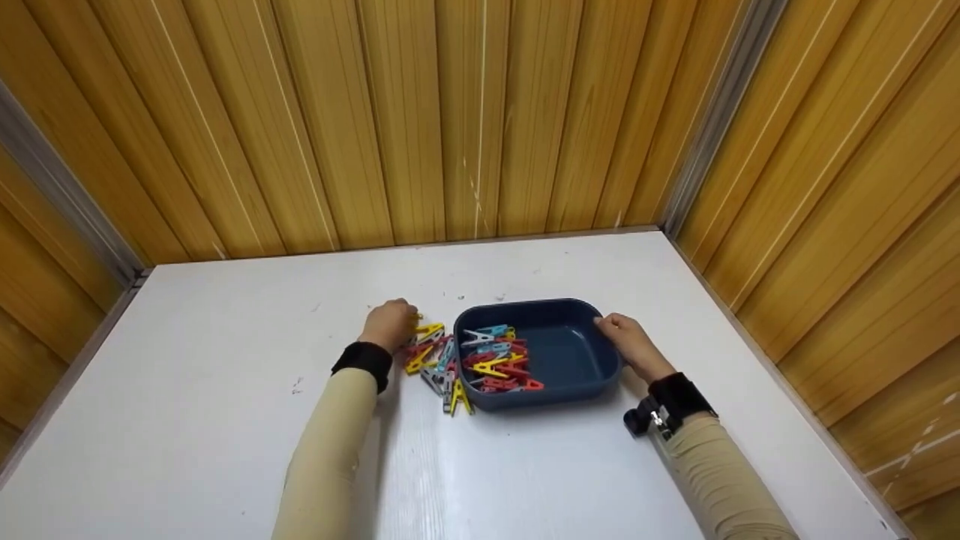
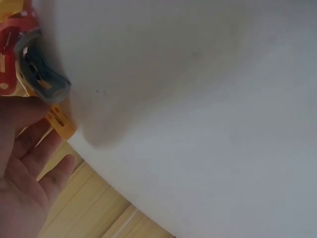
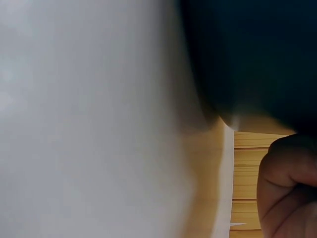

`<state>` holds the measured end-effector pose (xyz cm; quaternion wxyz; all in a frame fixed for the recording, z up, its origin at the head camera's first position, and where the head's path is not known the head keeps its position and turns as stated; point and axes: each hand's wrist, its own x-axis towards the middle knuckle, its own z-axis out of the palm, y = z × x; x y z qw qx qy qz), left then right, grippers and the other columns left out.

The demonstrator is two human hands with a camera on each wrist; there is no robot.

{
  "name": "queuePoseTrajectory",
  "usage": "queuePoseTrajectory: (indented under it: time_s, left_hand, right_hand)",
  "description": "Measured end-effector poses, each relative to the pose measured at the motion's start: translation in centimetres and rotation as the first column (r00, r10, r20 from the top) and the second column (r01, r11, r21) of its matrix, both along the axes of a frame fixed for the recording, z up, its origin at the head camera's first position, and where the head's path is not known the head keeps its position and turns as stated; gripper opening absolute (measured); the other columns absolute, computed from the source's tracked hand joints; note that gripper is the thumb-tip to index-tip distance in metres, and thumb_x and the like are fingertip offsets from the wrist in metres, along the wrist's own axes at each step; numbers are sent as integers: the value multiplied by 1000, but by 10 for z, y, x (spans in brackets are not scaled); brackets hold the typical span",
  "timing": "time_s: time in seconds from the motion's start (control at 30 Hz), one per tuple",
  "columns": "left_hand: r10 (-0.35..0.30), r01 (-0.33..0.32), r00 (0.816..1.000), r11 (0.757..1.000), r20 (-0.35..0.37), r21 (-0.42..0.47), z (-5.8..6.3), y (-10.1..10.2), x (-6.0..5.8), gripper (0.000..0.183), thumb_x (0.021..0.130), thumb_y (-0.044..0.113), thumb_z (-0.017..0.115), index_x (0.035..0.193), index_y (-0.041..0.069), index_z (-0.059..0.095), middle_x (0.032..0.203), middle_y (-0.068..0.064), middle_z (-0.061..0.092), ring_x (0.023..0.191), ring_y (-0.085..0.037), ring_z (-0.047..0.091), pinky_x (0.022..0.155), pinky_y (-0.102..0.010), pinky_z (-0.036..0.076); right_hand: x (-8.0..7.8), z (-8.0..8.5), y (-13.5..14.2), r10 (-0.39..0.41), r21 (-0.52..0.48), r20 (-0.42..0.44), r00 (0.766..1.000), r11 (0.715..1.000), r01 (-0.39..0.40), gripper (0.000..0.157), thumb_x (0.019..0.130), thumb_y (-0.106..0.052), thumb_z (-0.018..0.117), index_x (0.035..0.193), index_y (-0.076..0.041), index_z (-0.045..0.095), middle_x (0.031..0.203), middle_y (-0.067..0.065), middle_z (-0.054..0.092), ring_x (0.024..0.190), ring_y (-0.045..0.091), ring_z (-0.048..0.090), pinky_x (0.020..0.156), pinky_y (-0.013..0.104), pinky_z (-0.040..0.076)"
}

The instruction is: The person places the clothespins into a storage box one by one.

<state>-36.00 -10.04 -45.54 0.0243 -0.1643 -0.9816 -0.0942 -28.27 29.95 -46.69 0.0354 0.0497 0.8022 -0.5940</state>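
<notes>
A heap of coloured clothespins (image 1: 424, 360) lies on the table against the left side of a dark blue basin (image 1: 574, 352). My left hand (image 1: 390, 324) is at the heap's far left edge. Its thumb and fingers pinch a yellow clothespin (image 2: 61, 124), with a grey clothespin (image 2: 42, 74) right by the thumb tip. More clothespins (image 1: 499, 360), red, yellow, blue and white, lie along the basin's left half. At the basin's right rim, my right hand (image 1: 634, 343) grips the edge, thumb on top. The right wrist view shows its curled fingers (image 3: 287, 173) beside the dark basin wall.
The white table (image 1: 187, 390) extends around the basin and heap. Yellow wood-grain panels (image 1: 420, 120) stand behind it and at both sides. Black straps (image 1: 364, 363) wrap both wrists, and a small camera (image 1: 645, 418) sits on the right one.
</notes>
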Motion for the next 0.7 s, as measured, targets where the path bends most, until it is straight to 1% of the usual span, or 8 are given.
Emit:
queuePoseTrajectory:
  time_s: [0.1,0.17,0.27,0.33,0.4,0.5,0.6,0.7]
  left_hand:
    - [21,-21,999,1000,26,16,1,-4,0,23,92,2,66,114,1,75,105,-19,73,100,-36,70,92,-49,58]
    - [28,-29,999,999,43,17,2,-7,0,24,92,3,68,115,1,75,107,-19,73,102,-36,70,94,-50,58]
    - [38,-39,997,999,66,16,3,-11,0,28,91,5,72,119,1,74,109,-18,73,105,-35,69,97,-50,56]
    - [39,-40,997,999,65,17,4,-13,0,29,90,5,72,120,1,74,110,-18,73,106,-35,70,98,-49,56]
    - [32,-33,999,999,42,17,5,-16,-1,29,91,4,72,119,1,74,109,-18,73,105,-35,70,97,-48,57]
    - [9,-8,1000,999,-29,31,11,-19,0,26,91,1,71,117,1,75,105,-19,74,101,-35,72,93,-47,59]
    - [-31,38,994,997,-101,69,22,-16,4,24,91,1,72,115,0,75,104,-19,74,100,-36,72,90,-46,60]
    - [-81,99,986,988,-146,121,37,-8,11,25,91,2,73,116,-1,74,107,-20,74,101,-36,72,90,-46,60]
  right_hand:
    - [-2,2,-2,14,-1,6,1000,1000,-14,30,107,-23,50,78,-14,50,65,-9,41,54,4,41,48,17,35]
    - [-8,-7,0,9,2,1,1000,1000,-9,31,107,-26,51,77,-16,49,64,-10,40,54,3,41,47,18,35]
    - [-10,-10,-1,-1,2,-9,1000,1000,1,33,106,-27,52,76,-17,48,64,-11,41,54,3,41,47,17,35]
    - [-10,-10,-1,-7,-1,-11,1000,1000,7,33,106,-27,53,75,-17,48,64,-11,41,53,3,40,47,17,35]
    - [-10,-10,-1,-4,1,-13,1000,1000,4,33,106,-27,53,75,-17,48,64,-11,40,54,3,40,48,17,35]
    - [-10,-9,1,3,8,-5,1000,1000,-3,32,106,-28,53,77,-17,49,63,-10,41,52,3,40,47,17,34]
    - [-9,-9,5,8,27,0,1000,1000,-8,32,107,-29,52,77,-17,48,63,-10,40,52,3,40,47,18,34]
    - [-9,-9,10,9,44,2,1000,999,-9,32,107,-29,51,78,-17,48,63,-10,40,51,3,40,46,18,34]
